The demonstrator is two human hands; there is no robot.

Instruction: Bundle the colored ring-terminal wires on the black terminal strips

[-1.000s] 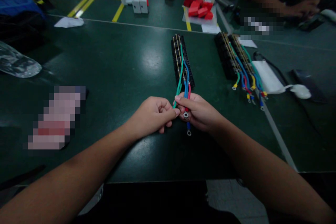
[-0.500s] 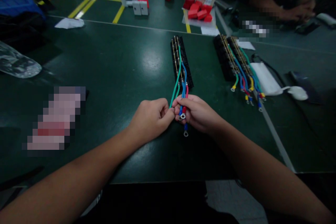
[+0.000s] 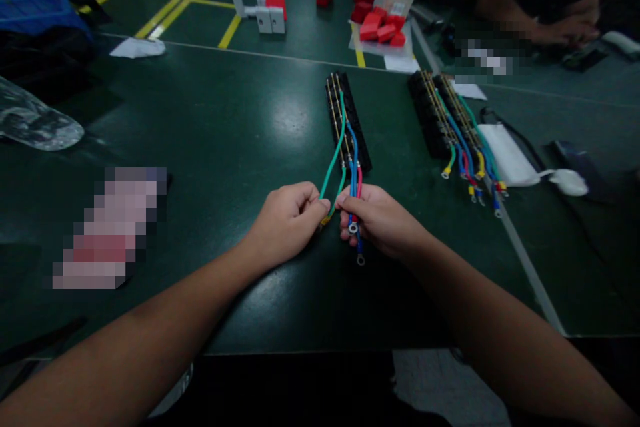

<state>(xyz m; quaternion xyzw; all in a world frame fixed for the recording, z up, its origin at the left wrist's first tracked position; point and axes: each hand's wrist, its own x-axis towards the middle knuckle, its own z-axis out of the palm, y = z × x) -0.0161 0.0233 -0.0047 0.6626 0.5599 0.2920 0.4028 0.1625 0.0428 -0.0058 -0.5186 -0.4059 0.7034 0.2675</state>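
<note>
A long black block with brass-coloured strips [image 3: 358,130] lies on the green table, its wires running toward me. My left hand [image 3: 293,220] pinches a green wire [image 3: 331,170] between thumb and curled fingers. Just beside those fingers shows the yellow-sleeved end of a shorter green wire [image 3: 343,181]. My right hand [image 3: 383,217] is closed around the blue wires [image 3: 353,177] and a red wire [image 3: 359,175]. Ring terminals [image 3: 361,259] on their ends stick out below the right fingers. A small gap separates the two hands.
Two similar wired blocks [image 3: 430,117] lie to the right, by a white pouch-like thing [image 3: 507,157]. Red parts [image 3: 380,27] and grey-white parts [image 3: 271,20] stand farther back. A blurred-out flat object [image 3: 107,230] lies at left. Another person's hands [image 3: 575,30] are at the far right.
My hands have moved slightly apart. The green wires now stand away from the blue and red ones, and a yellow-sleeved end has come into view by my left hand.
</note>
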